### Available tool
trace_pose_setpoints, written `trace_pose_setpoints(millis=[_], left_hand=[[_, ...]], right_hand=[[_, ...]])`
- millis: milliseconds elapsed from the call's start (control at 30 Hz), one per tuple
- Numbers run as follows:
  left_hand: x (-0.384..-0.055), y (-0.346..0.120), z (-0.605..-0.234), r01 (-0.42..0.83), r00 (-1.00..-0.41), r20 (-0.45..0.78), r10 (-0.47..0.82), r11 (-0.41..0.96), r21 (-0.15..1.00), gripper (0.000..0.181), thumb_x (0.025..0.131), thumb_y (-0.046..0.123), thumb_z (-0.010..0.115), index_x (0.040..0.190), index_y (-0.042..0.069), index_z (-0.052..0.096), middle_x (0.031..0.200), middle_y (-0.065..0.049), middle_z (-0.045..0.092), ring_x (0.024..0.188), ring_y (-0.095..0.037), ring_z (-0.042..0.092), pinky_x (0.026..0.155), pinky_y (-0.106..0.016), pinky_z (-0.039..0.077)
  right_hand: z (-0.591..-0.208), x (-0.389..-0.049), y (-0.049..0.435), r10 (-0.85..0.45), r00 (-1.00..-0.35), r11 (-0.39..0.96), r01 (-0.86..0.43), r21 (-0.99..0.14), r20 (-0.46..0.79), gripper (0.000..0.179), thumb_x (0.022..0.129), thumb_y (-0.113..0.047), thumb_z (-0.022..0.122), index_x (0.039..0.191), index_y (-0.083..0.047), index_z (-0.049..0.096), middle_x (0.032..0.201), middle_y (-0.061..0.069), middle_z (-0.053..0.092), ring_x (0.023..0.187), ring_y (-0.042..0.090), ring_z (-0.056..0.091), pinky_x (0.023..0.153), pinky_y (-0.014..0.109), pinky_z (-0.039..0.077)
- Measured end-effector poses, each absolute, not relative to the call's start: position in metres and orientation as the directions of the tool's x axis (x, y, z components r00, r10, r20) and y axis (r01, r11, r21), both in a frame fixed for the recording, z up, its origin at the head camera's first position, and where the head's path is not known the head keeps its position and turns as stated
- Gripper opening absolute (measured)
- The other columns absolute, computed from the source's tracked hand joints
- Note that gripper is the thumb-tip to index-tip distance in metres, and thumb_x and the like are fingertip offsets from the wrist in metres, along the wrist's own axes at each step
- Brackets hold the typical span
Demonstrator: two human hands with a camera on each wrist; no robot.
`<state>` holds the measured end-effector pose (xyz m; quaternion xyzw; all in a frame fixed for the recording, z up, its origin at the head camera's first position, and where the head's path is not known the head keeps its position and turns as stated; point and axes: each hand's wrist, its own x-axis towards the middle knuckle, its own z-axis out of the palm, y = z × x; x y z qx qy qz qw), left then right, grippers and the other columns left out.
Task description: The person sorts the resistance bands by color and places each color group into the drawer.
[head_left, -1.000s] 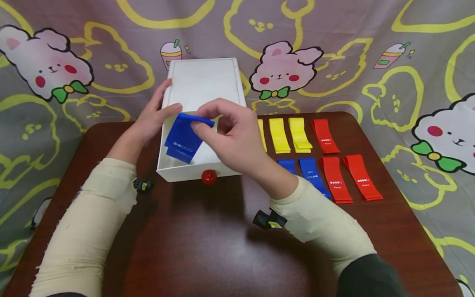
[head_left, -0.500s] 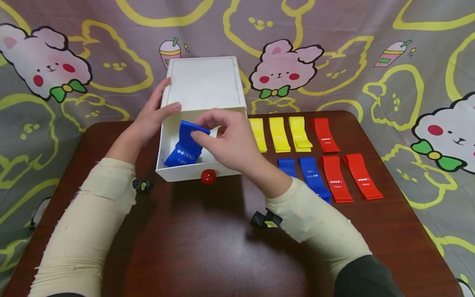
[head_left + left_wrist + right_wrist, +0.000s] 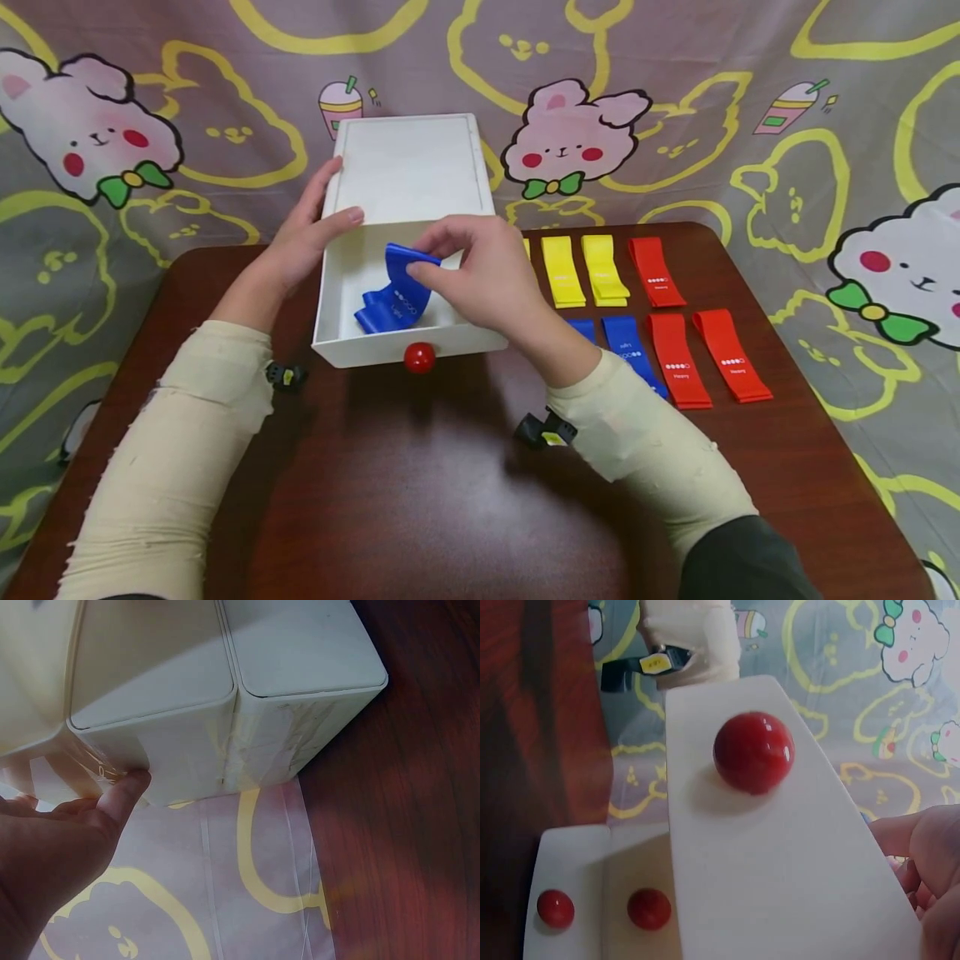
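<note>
Shifted to the right within the drawer point(image 3: 360, 352) since the frame half a second earlier: the blue band point(image 3: 402, 300) and the right hand point(image 3: 491, 271) that holds it. Its lower end, buckled into loose folds, now lies farther from the drawer's left wall. The right hand's grip is narrow, thumb and fingers pinching the band's upper end below the level of the casing point(image 3: 408, 167). The left hand point(image 3: 303, 237) braces the casing at its left, thumb on the top panel and fingers along the side; that grip is wide. Two further red knobs point(image 3: 649, 908), seen from the right wrist, mark drawers beneath.

To the right on the table point(image 3: 420, 500) lie yellow bands point(image 3: 564, 271) on the far side, other blue bands point(image 3: 628, 350) nearer, partly hidden by the right arm, and three red bands point(image 3: 678, 358).

The step in hand appears to be laying the blue band inside the drawer. The next move would call for lowering the pinched end flat before release, with the casing kept steady.
</note>
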<state>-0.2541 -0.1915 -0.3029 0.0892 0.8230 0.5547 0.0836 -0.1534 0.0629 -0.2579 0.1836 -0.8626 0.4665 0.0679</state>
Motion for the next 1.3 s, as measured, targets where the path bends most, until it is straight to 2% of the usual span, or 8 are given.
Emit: trace_pose_setpoints(millis=[167, 467, 633, 733, 1033, 1300], left_hand=[[-0.254, -0.192, -0.303, 0.062, -0.969, -0.032, 0.245, 0.368, 0.928, 0.081, 0.094, 0.05, 0.059, 0.158, 0.047, 0.009, 0.164, -0.003, 0.011, 0.129, -0.04, 0.042, 0.096, -0.059, 0.044], [-0.254, -0.192, -0.304, 0.074, -0.967, -0.022, 0.256, 0.36, 0.93, 0.082, 0.093, 0.05, 0.06, 0.158, 0.046, 0.009, 0.163, -0.003, 0.012, 0.129, -0.039, 0.042, 0.096, -0.059, 0.043], [-0.254, -0.192, -0.304, 0.07, -0.968, -0.023, 0.25, 0.355, 0.932, 0.081, 0.093, 0.049, 0.06, 0.157, 0.047, 0.01, 0.163, -0.003, 0.011, 0.128, -0.039, 0.043, 0.096, -0.058, 0.043], [-0.255, -0.192, -0.304, 0.07, -0.968, -0.022, 0.249, 0.353, 0.933, 0.081, 0.094, 0.048, 0.06, 0.157, 0.047, 0.01, 0.163, -0.003, 0.012, 0.128, -0.039, 0.043, 0.096, -0.058, 0.044], [-0.254, -0.191, -0.302, 0.072, -0.969, -0.018, 0.248, 0.349, 0.934, 0.08, 0.094, 0.046, 0.06, 0.158, 0.046, 0.011, 0.163, -0.004, 0.013, 0.127, -0.038, 0.044, 0.096, -0.055, 0.045], [-0.255, -0.192, -0.304, 0.081, -0.968, -0.01, 0.252, 0.346, 0.935, 0.08, 0.094, 0.046, 0.06, 0.158, 0.045, 0.011, 0.163, -0.003, 0.012, 0.128, -0.037, 0.044, 0.096, -0.054, 0.045]], right_hand=[[-0.256, -0.158, 0.072, -0.245, -0.929, 0.551, -0.369, -0.748, 0.278, 0.02, 0.085, -0.024, 0.082, 0.101, -0.013, 0.077, 0.09, -0.005, 0.071, 0.076, 0.015, 0.055, 0.065, 0.032, 0.045], [-0.256, -0.168, 0.088, -0.252, -0.944, 0.582, -0.324, -0.746, 0.213, 0.021, 0.081, -0.026, 0.086, 0.098, -0.016, 0.078, 0.087, -0.009, 0.07, 0.085, 0.014, 0.06, 0.068, 0.034, 0.048], [-0.261, -0.173, 0.096, -0.238, -0.945, 0.605, -0.326, -0.726, 0.227, 0.024, 0.079, -0.027, 0.087, 0.099, -0.016, 0.079, 0.089, -0.008, 0.071, 0.085, 0.011, 0.059, 0.068, 0.032, 0.048], [-0.265, -0.175, 0.101, -0.223, -0.946, 0.606, -0.324, -0.726, 0.236, 0.026, 0.079, -0.026, 0.087, 0.101, -0.015, 0.079, 0.091, -0.006, 0.072, 0.089, 0.015, 0.059, 0.068, 0.033, 0.047], [-0.277, -0.179, 0.115, -0.193, -0.944, 0.571, -0.33, -0.752, 0.268, 0.027, 0.079, -0.026, 0.087, 0.102, -0.014, 0.078, 0.095, -0.005, 0.071, 0.081, 0.016, 0.056, 0.066, 0.034, 0.048], [-0.285, -0.18, 0.125, -0.228, -0.923, 0.488, -0.383, -0.784, 0.309, 0.029, 0.08, -0.023, 0.086, 0.106, -0.014, 0.078, 0.098, -0.007, 0.071, 0.072, 0.018, 0.055, 0.061, 0.032, 0.046]])
